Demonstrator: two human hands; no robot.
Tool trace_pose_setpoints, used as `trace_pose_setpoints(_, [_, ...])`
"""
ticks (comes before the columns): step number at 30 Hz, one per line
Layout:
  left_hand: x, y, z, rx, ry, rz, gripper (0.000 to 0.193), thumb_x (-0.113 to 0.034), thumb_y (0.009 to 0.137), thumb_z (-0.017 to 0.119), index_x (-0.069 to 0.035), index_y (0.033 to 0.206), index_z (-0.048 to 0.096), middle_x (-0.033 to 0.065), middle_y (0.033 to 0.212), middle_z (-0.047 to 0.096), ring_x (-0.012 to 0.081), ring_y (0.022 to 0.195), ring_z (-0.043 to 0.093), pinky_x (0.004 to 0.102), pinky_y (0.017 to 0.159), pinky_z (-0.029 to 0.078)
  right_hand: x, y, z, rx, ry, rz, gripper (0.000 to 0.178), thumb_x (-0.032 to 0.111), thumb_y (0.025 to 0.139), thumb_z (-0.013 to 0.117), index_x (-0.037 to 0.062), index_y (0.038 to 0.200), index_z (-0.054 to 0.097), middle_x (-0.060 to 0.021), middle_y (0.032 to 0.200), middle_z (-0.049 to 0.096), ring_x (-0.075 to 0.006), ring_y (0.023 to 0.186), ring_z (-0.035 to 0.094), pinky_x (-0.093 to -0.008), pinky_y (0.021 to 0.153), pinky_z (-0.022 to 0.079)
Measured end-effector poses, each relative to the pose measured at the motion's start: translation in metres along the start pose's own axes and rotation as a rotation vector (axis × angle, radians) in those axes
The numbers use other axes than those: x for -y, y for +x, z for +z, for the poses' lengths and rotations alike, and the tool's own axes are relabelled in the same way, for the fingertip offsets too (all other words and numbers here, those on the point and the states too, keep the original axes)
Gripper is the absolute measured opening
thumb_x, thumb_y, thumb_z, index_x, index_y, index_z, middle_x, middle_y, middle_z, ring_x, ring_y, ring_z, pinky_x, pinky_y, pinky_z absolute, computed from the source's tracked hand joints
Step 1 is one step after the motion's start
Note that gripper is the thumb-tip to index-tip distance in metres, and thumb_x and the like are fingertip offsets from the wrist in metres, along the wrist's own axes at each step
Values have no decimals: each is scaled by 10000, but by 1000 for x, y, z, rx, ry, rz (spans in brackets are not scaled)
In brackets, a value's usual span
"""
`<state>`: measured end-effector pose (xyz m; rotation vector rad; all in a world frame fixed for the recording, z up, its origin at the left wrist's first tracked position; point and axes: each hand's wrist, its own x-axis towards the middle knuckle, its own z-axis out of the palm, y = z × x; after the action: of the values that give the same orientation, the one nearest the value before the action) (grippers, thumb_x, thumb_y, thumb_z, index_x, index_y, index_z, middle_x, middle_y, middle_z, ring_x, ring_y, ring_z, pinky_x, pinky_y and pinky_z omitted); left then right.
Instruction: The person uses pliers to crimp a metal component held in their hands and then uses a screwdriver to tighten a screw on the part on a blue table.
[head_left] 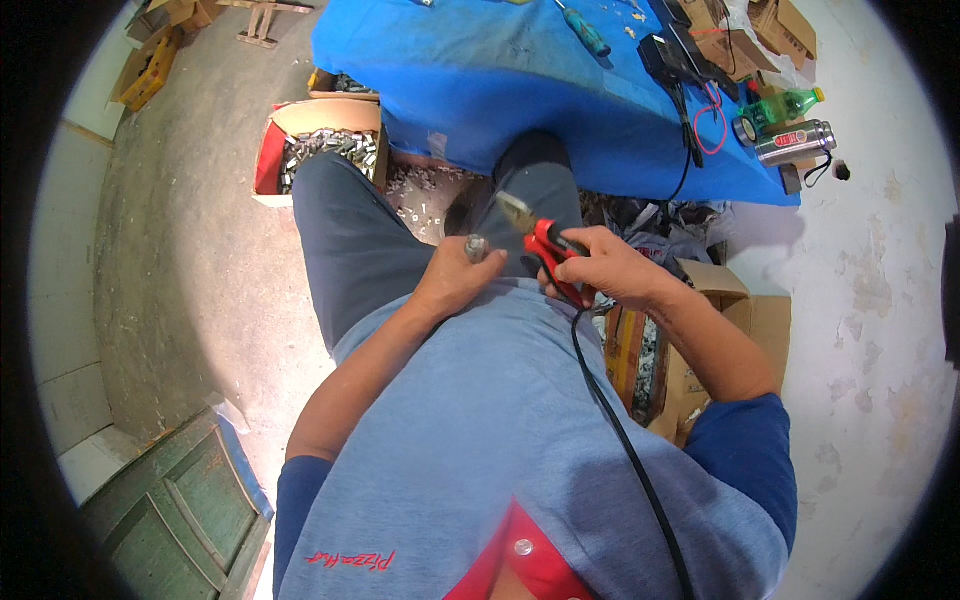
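In my right hand (612, 268) are pliers (541, 245) with red and black handles. Their metal jaws point up and to the left, over my lap. A small pale piece appears at the jaw tips, too blurred to name. My left hand (455, 280) is closed round a small silvery metal part (477, 246), whose end sticks out above the thumb. The pliers' jaws and this part are a short way apart. At the far left of my legs stands a cardboard box (268, 160) full of small metal pieces.
Ahead is a table with a blue cover (450, 80), holding a screwdriver (583, 32), a black adapter (662, 62), a green bottle (790, 106) and a steel flask (795, 143). Open cardboard boxes (765, 325) stand at my right. A black cable (630, 450) runs down my shirt.
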<state>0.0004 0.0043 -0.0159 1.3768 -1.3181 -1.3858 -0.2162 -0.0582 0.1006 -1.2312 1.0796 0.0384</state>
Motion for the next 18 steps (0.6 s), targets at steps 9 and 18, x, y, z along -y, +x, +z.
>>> trace_pose_setpoints(9, [-10, -3, -7, 283, -371, -106, 195, -226, 932, 658, -112, 800, 573, -74, 659, 452, 44, 559, 363, 245, 496, 277, 3, 57, 27, -160, -261, -404, 417, 177, 851, 692, 28, 1237, 641, -63, 1091, 678, -141, 992, 605, -301, 893, 490])
trace_pose_setpoints(18, [-7, -2, -10, 372, -501, -131, 115, -180, 888, 680, -117, 918, 588, -59, 716, 474, 40, 580, 383, 228, 493, 265, 14, 71, 25, 45, -279, -388, 434, 177, 821, 703, 18, 1220, 645, -52, 1059, 660, -120, 971, 580, -293, 874, 477])
